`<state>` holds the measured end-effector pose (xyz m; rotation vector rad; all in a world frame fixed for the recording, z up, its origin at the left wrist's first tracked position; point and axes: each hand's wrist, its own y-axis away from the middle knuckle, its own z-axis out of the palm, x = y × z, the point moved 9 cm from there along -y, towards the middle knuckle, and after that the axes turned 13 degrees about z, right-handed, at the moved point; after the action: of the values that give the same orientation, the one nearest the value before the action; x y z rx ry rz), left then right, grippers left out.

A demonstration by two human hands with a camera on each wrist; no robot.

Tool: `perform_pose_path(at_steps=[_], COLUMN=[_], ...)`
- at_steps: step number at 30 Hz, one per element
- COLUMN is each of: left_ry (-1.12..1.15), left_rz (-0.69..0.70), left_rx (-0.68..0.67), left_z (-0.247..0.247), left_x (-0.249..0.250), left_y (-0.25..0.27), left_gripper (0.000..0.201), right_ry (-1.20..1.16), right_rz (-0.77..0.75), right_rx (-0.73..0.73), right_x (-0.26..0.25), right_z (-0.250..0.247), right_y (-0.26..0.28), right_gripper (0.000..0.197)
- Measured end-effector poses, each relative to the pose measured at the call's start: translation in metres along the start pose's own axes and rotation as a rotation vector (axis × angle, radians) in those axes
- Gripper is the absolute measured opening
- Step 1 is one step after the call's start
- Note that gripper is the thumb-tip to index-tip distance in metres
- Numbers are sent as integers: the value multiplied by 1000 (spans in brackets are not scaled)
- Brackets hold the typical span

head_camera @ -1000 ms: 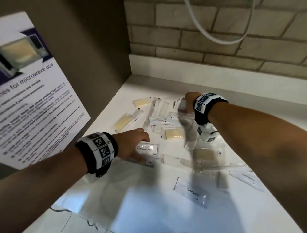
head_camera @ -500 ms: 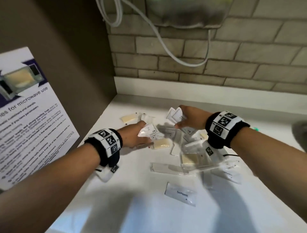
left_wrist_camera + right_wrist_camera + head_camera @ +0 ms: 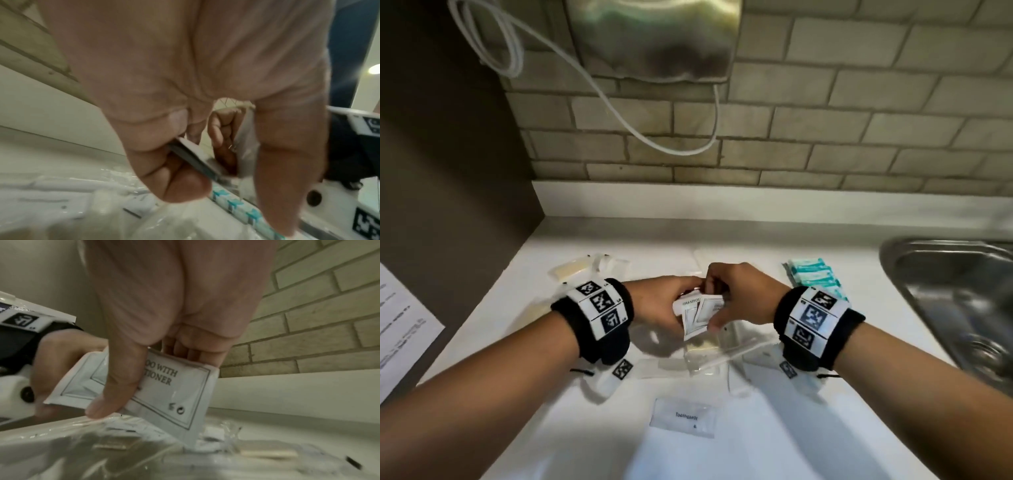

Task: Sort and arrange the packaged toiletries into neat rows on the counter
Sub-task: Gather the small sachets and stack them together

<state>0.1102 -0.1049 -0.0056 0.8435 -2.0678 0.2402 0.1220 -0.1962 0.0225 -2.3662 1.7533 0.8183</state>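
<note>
Both hands meet above the white counter [image 3: 774,428], holding a small stack of white shampoo-with-conditioner sachets [image 3: 697,313] between them. My left hand [image 3: 671,301] grips the stack from the left; in the left wrist view a sachet edge [image 3: 191,157] sits between its thumb and fingers. My right hand [image 3: 736,294] pinches the sachets [image 3: 164,391] with the thumb in front and the fingers behind. Under the hands lies a loose pile of clear packets [image 3: 709,356], some with pale soap bars. A toothpaste sachet [image 3: 683,417] lies alone nearer to me.
A row of teal-and-white packets [image 3: 815,277] lies to the right, close to a steel sink [image 3: 955,301]. More clear packets with soap [image 3: 575,269] lie at the back left. A brown cabinet wall with a notice [image 3: 400,325] stands left; a brick wall, cable and dispenser behind.
The hands have come together from apart and lifted the white sachets off the pile into a shared grip. The head view has tilted up, bringing the sink and teal packets into sight.
</note>
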Motion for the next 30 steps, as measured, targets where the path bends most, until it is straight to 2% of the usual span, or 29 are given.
perform_pose_path(at_steps=[2,3,6,9,12,13,15,17,21,23,30], left_ry=[100,135,114,113,124,94,67,86,120,111,117], left_rz=[9,10,16,-22,-36,-29,-19,-25,-15,-10,-18], left_rx=[-40,-45,-19,43,134,196,340,465,651,689,660], left_z=[11,15,19,11,-10,-22,-46,-67,-95,-100,-91], left_x=[6,9,12,2,-4,-5,-8,-14,-20,-22,-28], left_y=[-8,-13,-30,-37,-39,-38,-35,-31,-28,-29,-33], left_gripper=[74,70,36,37,37,37,39,38,36,36,35], right_ry=[0,-5,-31,3,37,0,-98,-59,209,301,376], right_rz=[28,31,18,19,57,73,128,192,203,157,16], right_rx=[29,44,90,132,93,72,36,25,-66,-126,-133], right_x=[11,14,20,27,45,54,75,93,92,84,48], right_z=[-1,-2,-10,-24,-39,-44,-52,-58,-37,-16,23], right_y=[2,3,3,4,1,-3,-17,-33,-53,-56,-54], right_gripper=[54,56,55,65,81,80,61,45,53,53,40])
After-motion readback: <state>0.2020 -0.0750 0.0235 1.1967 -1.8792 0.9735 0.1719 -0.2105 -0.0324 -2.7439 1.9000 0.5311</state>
